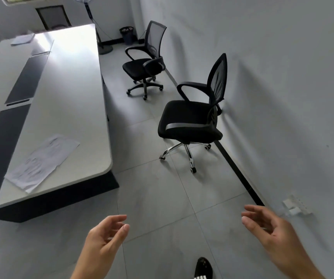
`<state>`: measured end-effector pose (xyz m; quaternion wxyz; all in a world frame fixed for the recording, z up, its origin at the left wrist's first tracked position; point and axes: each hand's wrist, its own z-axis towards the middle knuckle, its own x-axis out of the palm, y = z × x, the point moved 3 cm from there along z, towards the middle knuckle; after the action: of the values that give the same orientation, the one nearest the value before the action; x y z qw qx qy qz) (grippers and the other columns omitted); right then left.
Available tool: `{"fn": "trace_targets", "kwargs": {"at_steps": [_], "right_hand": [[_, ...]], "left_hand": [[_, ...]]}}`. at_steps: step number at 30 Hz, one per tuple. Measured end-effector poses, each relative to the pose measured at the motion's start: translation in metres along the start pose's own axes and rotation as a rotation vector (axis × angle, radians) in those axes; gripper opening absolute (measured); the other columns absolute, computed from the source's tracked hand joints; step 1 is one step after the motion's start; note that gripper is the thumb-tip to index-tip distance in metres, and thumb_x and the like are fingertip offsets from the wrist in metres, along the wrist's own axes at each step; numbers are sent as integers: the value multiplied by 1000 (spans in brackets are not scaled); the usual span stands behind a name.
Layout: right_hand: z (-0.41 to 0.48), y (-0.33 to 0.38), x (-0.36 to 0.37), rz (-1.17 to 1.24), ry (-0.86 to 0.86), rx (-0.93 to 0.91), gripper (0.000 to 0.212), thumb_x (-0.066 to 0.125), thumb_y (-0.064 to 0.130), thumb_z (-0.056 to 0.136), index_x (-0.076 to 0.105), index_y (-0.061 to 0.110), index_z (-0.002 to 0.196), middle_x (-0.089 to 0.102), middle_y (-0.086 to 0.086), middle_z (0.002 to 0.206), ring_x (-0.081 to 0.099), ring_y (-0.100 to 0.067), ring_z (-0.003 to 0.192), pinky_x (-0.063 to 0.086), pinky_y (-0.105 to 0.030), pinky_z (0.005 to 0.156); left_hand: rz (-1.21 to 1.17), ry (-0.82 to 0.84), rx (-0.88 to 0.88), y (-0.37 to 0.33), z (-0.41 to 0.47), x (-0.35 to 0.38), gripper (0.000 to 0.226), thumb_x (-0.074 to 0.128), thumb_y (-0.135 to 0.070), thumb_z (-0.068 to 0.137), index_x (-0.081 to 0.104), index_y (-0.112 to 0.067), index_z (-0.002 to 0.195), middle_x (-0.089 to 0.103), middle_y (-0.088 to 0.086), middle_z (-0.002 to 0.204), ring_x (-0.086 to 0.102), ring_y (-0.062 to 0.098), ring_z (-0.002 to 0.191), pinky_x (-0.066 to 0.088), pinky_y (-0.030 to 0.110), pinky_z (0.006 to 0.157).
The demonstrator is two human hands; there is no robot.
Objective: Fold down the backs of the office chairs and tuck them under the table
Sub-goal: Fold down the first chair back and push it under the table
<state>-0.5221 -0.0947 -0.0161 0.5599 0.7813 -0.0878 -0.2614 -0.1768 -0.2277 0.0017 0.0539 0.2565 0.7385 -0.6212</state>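
Note:
Two black mesh-back office chairs stand upright along the right wall. The near chair (190,117) has a chrome wheeled base and faces the table. The far chair (144,65) has a black base and its back is also upright. A long white table (67,109) with dark inset panels fills the left side. My left hand (105,236) and my right hand (272,228) hover low in front of me, both open and empty, well short of the near chair.
Papers (41,160) lie on the table's near end and more sheets (23,39) at its far end. A standing fan (101,43) and a dark waste bin (127,35) sit at the far wall. A wall socket (297,206) is on the right wall. My shoe (203,268) shows below.

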Motion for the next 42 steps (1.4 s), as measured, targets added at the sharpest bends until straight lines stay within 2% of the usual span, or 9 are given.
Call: {"fn": "trace_targets", "kwargs": {"at_steps": [2, 6, 8, 13, 18, 24, 30, 38, 42], "right_hand": [[34, 6, -15, 1, -17, 1, 26, 71, 32, 68, 67, 29, 94, 74, 12, 89, 68, -2, 82, 52, -11, 74], [95, 19, -34, -43, -61, 5, 24, 74, 10, 75, 69, 27, 92, 76, 3, 84, 69, -4, 77, 49, -5, 66], [126, 21, -38, -60, -77, 21, 23, 74, 9, 76, 70, 24, 93, 76, 2, 84, 68, -4, 75, 48, -4, 63], [213, 33, -31, -73, -124, 42, 23, 75, 13, 75, 70, 26, 93, 75, 9, 82, 68, -3, 76, 49, -7, 66], [297, 71, -23, -46, -172, 63, 23, 74, 11, 76, 69, 26, 93, 75, 5, 84, 70, -8, 80, 50, -9, 72], [374, 116, -37, -58, -270, 47, 24, 73, 12, 77, 68, 24, 97, 74, 11, 90, 69, -6, 80, 53, -21, 78], [451, 120, -61, -62, -272, 102, 24, 72, 18, 79, 66, 27, 101, 74, 9, 90, 69, -8, 84, 54, -25, 80], [621, 131, -102, -118, -140, 61, 25, 70, 17, 82, 65, 19, 106, 69, 0, 91, 68, -21, 88, 53, -37, 86], [718, 134, -113, -205, -81, -3, 27, 69, 20, 82, 64, 19, 108, 66, 5, 86, 65, -15, 81, 52, -34, 85]], "left_hand": [[-11, -21, -6, -9, 25, 5, 8, 72, -36, 76, 69, -40, 83, 73, 14, 83, 70, 22, 73, 54, 33, 64], [-20, -25, -42, -19, 78, 13, 27, 70, -7, 80, 71, -34, 82, 73, 15, 79, 70, 24, 70, 53, 31, 59], [-24, -5, -52, -23, 110, 19, 28, 68, -2, 80, 72, -30, 80, 73, 16, 78, 70, 24, 69, 52, 26, 58], [-40, -8, -17, -45, 219, 36, 11, 74, -25, 75, 72, -35, 81, 73, 14, 79, 69, 30, 73, 52, 21, 57], [-20, 55, 28, -90, 339, 48, 15, 67, -30, 67, 70, -37, 80, 71, 18, 81, 68, 33, 75, 51, 21, 58], [99, 240, 138, -162, 461, 84, 15, 71, -19, 82, 67, -32, 89, 73, 7, 80, 69, 18, 75, 57, 28, 69], [122, 321, 193, -209, 530, 146, 14, 66, -17, 85, 66, -24, 97, 71, 2, 77, 64, 1, 66, 48, 12, 59], [168, 464, 34, -233, 588, 267, 18, 63, -30, 87, 63, -26, 105, 68, -3, 79, 62, 3, 69, 50, 17, 63], [194, 470, -71, -244, 620, 328, 24, 61, -31, 88, 62, -21, 109, 65, -8, 82, 60, 4, 71, 50, 19, 65]]}}
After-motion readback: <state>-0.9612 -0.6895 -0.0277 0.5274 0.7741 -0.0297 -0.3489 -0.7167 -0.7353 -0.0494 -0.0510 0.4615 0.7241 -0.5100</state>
